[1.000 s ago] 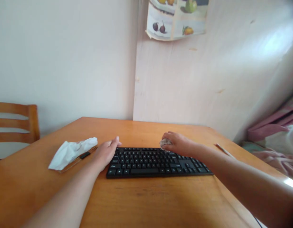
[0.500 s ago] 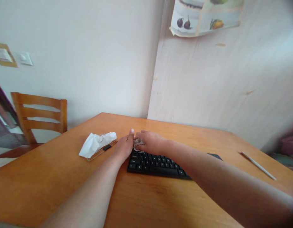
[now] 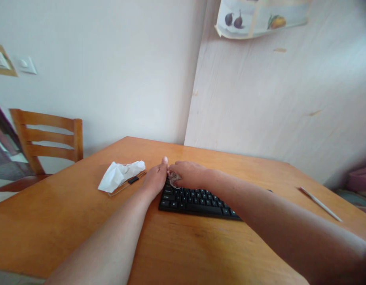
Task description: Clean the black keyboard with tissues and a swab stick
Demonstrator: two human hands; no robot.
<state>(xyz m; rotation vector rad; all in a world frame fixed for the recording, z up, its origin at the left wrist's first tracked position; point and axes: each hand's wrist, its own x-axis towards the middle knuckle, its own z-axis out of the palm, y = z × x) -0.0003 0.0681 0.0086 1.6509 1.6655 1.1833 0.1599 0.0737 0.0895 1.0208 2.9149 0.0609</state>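
Note:
A black keyboard (image 3: 197,204) lies on the wooden table in front of me, its right part largely covered by my right forearm. At its left end, my left hand (image 3: 156,178) grips the edge with the thumb pointing up; most of its fingers are hidden. My right hand (image 3: 187,174) is closed around a crumpled greyish tissue (image 3: 174,180). It presses the tissue on the keyboard's upper left corner, right beside my left hand.
Left of the keyboard lie a white crumpled tissue (image 3: 120,176) and a thin wire-like item with a black block (image 3: 133,180). A slim white stick (image 3: 321,204), perhaps a pencil, rests to the right. A wooden chair (image 3: 50,134) stands beyond the table's (image 3: 183,253) left edge.
My right hand has moved left along the keyboard with the tissue, from its upper middle to the upper left corner. My left hand stays at the left end. The view has turned left.

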